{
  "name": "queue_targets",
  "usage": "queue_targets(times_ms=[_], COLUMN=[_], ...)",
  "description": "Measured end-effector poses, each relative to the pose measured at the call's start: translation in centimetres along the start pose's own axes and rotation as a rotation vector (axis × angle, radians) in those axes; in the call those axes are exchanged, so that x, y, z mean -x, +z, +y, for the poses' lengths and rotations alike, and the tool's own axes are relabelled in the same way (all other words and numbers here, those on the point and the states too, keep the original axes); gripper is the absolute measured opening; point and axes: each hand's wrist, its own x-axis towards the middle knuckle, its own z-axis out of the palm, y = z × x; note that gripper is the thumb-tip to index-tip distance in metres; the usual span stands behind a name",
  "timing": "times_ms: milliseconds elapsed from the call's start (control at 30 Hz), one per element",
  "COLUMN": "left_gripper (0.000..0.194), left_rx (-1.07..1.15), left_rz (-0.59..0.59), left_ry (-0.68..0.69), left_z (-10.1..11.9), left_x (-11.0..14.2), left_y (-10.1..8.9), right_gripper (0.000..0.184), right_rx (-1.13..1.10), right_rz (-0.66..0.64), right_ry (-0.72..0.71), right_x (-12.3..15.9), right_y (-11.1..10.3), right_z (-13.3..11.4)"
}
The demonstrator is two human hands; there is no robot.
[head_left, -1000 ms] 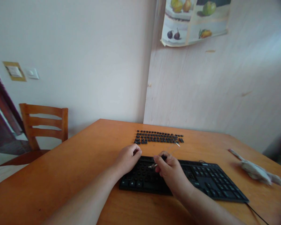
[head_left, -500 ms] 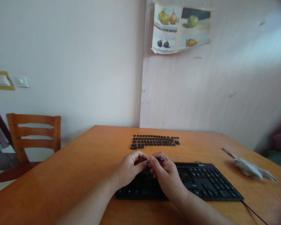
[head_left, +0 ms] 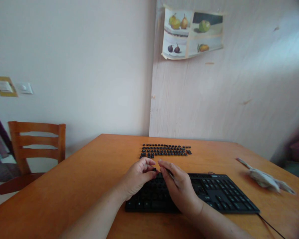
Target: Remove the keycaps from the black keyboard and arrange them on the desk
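Observation:
Between the thumb and fingers of my left hand [head_left: 138, 175] is a small black keycap [head_left: 154, 169], pinched over the keyboard's upper left part. My right hand [head_left: 181, 186] is right beside it, fingers closed round a slim keycap puller [head_left: 171, 174], most of which is hidden in the palm. Under both hands lies a black keyboard [head_left: 230, 196]. Its right-hand keys are in place, while much of its left part shows bare key sockets. Behind the hands, loose black keycaps [head_left: 167, 150] lie in several rows on the table.
The wooden table [head_left: 94, 169] stretches to the wall. A whitish cloth-like bundle [head_left: 262, 179] with a stick-like end lies at the right. The keyboard's cable [head_left: 271, 225] trails off the lower right. A wooden chair [head_left: 37, 139] stands at the left.
The left hand went from a loose fist on the keyboard to pinching a keycap. My right hand turned the puller back into its palm and came near the left fingers. The view shifted slightly.

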Motion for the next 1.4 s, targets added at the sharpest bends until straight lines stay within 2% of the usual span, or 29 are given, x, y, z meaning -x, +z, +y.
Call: queue_targets(times_ms=[133, 233, 400, 700, 800, 967, 1067, 1167, 1400], left_gripper=[0.040, 0.043, 0.045, 0.054, 0.054, 0.042, 0.035, 0.032, 0.029], left_rx=[0.087, 0.130, 0.182, 0.193, 0.143, 0.014, 0.015, 0.028, -0.046], left_rz=[-0.016, -0.038, -0.059, -0.078, 0.016, 0.374, 0.514, 0.547, 0.539], left_ry=[-0.057, -0.080, -0.083, -0.118, -0.085, -0.061, -0.059, -0.046, -0.032], left_z=[0.2, 0.3, 0.3, 0.6, 0.6, -0.1, -0.3, -0.2, -0.7], left_x=[0.1, 0.2, 0.2, 0.4, 0.1, -0.9, -1.1, -1.1, -1.3], left_y=[-0.1, -0.2, -0.4, -0.4, -0.7, -2.2, -2.8, -2.9, -3.1], right_gripper=[0.011, 0.017, 0.022, 0.012, 0.012, 0.016, 0.018, 0.019, 0.018], right_rx=[0.225, 0.319, 0.442, 0.566, 0.622, 0.777, 0.881, 0.930, 0.994], right_rz=[-0.040, -0.087, -0.239, -0.316, -0.327, -0.363, -0.449, -0.492, -0.550], right_ry=[-0.113, -0.109, -0.110, -0.100, -0.074, 0.021, 0.087, 0.111, 0.109], right_x=[-0.5, -0.7, -1.0, -2.0, -3.0, -5.9, -7.4, -8.5, -9.8], right_y=[-0.6, -0.8, -1.2, -1.6, -1.9, -2.6, -2.4, -1.6, 0.2], right_z=[0.1, 0.2, -0.1, -1.3, -0.9, 2.0, 3.8, 5.4, 8.2])
